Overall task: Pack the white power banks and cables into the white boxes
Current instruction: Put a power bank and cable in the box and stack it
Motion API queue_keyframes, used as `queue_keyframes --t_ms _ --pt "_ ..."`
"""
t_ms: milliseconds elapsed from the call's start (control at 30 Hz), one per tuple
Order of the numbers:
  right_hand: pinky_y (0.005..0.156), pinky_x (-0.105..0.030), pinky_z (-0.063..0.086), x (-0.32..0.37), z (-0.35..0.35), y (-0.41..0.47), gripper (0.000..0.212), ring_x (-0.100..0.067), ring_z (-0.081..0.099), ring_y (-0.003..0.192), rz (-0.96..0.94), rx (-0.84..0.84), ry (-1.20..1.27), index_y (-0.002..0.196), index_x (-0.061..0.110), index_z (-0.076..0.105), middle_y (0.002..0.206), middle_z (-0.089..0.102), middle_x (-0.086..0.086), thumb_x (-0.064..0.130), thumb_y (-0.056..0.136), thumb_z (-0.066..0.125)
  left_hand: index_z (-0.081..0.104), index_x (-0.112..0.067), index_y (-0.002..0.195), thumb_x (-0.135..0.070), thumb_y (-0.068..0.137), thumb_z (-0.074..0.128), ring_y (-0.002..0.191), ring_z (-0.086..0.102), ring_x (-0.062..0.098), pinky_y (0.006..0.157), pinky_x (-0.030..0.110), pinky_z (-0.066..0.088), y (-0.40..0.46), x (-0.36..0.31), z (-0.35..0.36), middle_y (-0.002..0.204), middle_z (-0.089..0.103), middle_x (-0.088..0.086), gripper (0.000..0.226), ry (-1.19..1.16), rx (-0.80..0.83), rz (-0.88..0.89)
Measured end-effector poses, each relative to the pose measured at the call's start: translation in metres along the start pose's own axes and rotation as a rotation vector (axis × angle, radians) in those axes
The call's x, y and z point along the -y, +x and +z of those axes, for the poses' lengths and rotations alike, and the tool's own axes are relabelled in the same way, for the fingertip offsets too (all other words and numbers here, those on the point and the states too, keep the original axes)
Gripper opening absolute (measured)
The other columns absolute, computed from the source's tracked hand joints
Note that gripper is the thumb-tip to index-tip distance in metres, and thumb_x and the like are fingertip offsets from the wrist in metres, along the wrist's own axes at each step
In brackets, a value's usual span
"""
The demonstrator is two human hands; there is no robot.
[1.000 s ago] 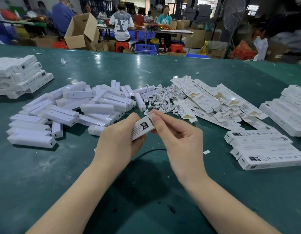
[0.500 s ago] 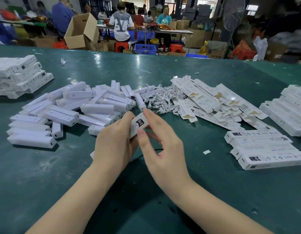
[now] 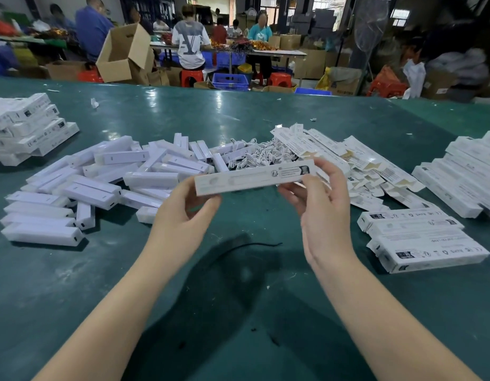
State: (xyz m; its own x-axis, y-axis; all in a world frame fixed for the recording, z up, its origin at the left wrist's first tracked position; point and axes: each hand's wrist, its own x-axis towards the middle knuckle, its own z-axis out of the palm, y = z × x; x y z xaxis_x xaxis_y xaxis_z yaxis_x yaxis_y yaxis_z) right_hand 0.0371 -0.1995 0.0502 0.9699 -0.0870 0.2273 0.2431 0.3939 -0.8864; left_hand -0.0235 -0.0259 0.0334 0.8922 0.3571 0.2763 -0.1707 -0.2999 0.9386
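Above the green worktop (image 3: 238, 119), nearest the camera, two bare forearms reach forward and hold one long white box (image 3: 254, 176) level in the air, its printed side facing up. At the box's left end, the left hand (image 3: 180, 215) has its grip closed on it, thumb on the near face and fingers curled behind. At the box's right end, the right hand (image 3: 320, 215) pinches it between thumb and fingertips, the other fingers loosely spread. Directly below the box, a thin black cable (image 3: 252, 246) lies on the worktop in the hands' shadow.

Right of the box and slightly nearer, a small stack of closed boxes (image 3: 425, 240) rests flat. Left of the box, a loose heap of white power banks (image 3: 100, 182) sprawls across the worktop, some lying side by side, others crossed over each other. Just behind the box sits a tangle of white cables (image 3: 254, 156), touching the power banks on one side and a pile of flat, unfolded cartons (image 3: 356, 163) on the other. Farther right of the box, more white boxes (image 3: 463, 180) lie in rows at the worktop's edge. Far left of the box, another stack of packed boxes (image 3: 26, 127) stands several layers high.

Beyond the worktop, people (image 3: 188, 42) sit on red stools at other tables among brown cardboard cartons (image 3: 122, 53) and a blue crate (image 3: 230, 81).
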Motion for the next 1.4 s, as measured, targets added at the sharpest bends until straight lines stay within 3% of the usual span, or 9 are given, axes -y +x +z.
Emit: queue_keyframes --t_ms 133,300,500,633,767,900,1000,1100,1400 --pt "0.09 -0.036 0.057 -0.007 0.001 -0.001 0.024 -0.019 0.073 0.088 -0.059 0.041 -0.107 0.106 0.031 0.059 0.09 0.072 0.0 0.013 0.089 0.063 0.053 -0.024 0.129 -0.015 0.092 0.058 0.115 0.058 0.006 0.106 0.04 0.044 -0.003 0.0 0.008 0.118 0.066 -0.014 0.038 -0.272 0.095 -0.072" --pt "0.091 -0.041 0.057 0.003 0.003 0.002 0.044 -0.023 0.07 0.102 0.033 0.122 -0.139 0.126 0.035 0.045 0.117 0.062 -0.021 0.009 0.095 0.062 0.029 -0.027 0.148 -0.013 0.1 0.047 0.13 0.043 -0.005 0.114 0.036 0.034 -0.012 -0.007 0.013 0.141 0.049 -0.017 0.052 -0.167 0.278 -0.046" --pt "0.061 -0.025 0.056 0.061 -0.048 0.013 0.045 -0.016 0.071 0.074 -0.086 0.099 -0.337 0.122 0.048 0.049 0.093 0.074 -0.009 0.012 0.096 0.058 0.049 -0.034 0.136 -0.037 0.092 0.05 0.113 0.059 0.001 0.094 0.018 0.048 -0.012 -0.009 0.009 0.128 0.058 -0.011 0.044 -0.117 0.185 -0.034" --pt "0.063 -0.032 0.06 0.089 -0.12 -0.008 0.051 -0.012 0.071 0.063 -0.107 -0.173 -0.641 0.116 0.068 0.048 0.082 0.074 0.005 0.031 0.083 0.058 0.06 -0.031 0.118 -0.014 0.096 0.055 0.11 0.057 -0.004 0.092 0.023 0.051 -0.014 -0.006 0.013 0.129 0.054 -0.008 0.028 -0.009 0.15 0.122" --pt "0.093 -0.045 0.051 0.082 -0.177 -0.023 0.073 -0.03 0.067 0.093 0.081 -0.404 -0.902 0.152 0.037 0.027 0.119 0.065 -0.011 0.042 0.085 0.056 0.066 -0.027 0.105 -0.008 0.093 0.059 0.107 0.058 -0.004 0.078 0.005 0.045 -0.014 -0.005 0.014 0.128 0.053 -0.014 0.023 0.066 0.142 0.215" --pt "0.111 -0.048 0.029 0.067 -0.187 -0.036 0.069 -0.041 0.03 0.14 0.325 -0.404 -1.246 0.153 0.016 0.028 0.156 0.017 -0.028 0.036 0.095 0.059 0.069 -0.023 0.101 -0.005 0.091 0.06 0.107 0.055 -0.007 0.078 0.003 0.043 -0.015 -0.003 0.014 0.127 0.053 -0.01 0.022 0.073 0.133 0.222" --pt "0.115 -0.046 0.03 0.063 -0.172 -0.059 0.09 -0.034 0.042 0.134 0.348 -0.25 -1.244 0.152 0.023 0.031 0.16 0.011 -0.016 0.049 0.078 0.074 0.069 -0.024 0.098 -0.005 0.091 0.06 0.112 0.05 -0.01 0.077 0.0 0.04 -0.014 -0.003 0.014 0.126 0.053 -0.01 0.022 0.103 0.128 0.231" --pt "0.114 -0.044 0.026 0.05 -0.159 -0.069 0.095 -0.027 0.023 0.139 0.271 -0.161 -1.38 0.151 0.032 0.033 0.161 0.008 -0.002 0.052 0.069 0.079 0.069 -0.027 0.096 -0.009 0.091 0.061 0.115 0.05 -0.005 0.078 0.005 0.043 -0.013 0.0 0.014 0.126 0.051 -0.013 0.021 0.149 0.145 0.241" --pt "0.106 -0.046 0.031 0.045 -0.151 -0.04 0.081 -0.032 0.011 0.133 0.27 -0.245 -1.588 0.15 0.016 0.034 0.154 0.014 -0.019 0.053 0.085 0.065 0.07 -0.029 0.087 -0.01 0.09 0.061 0.105 0.057 0.002 0.076 0.007 0.044 -0.011 0.006 0.015 0.111 0.057 -0.019 0.022 0.193 0.176 0.275"
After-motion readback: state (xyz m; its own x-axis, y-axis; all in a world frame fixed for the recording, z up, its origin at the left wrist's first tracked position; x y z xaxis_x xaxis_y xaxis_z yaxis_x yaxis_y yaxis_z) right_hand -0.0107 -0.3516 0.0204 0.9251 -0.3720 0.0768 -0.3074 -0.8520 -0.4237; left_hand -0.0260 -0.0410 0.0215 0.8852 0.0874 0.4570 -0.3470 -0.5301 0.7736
